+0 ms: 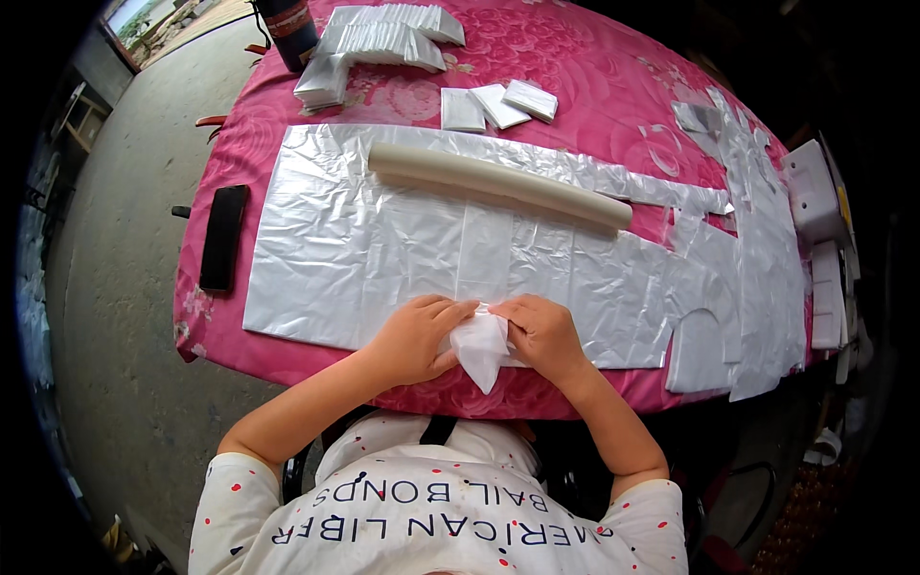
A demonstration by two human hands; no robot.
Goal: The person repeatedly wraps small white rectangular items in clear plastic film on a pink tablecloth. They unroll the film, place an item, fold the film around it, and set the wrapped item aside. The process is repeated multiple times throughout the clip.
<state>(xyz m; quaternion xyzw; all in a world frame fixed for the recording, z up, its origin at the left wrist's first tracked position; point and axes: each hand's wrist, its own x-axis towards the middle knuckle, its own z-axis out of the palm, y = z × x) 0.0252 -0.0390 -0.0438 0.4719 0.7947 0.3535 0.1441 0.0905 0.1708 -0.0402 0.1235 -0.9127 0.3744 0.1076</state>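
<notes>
My left hand [414,335] and my right hand [542,333] meet at the near edge of the table, both pinching a small folded piece of white plastic film [480,350] whose corner hangs down toward me. The hands rest on a large sheet of clear plastic film [383,240] spread over the pink flowered tablecloth [575,77]. A long beige roll [498,182] lies across the far part of that sheet.
Folded white plastic squares [498,103] and a stack of folded film [374,43] lie at the far side, by a dark bottle [287,29]. A black flat object [223,237] sits at the table's left edge. Cut film scraps [747,240] and white boxes [815,192] are on the right.
</notes>
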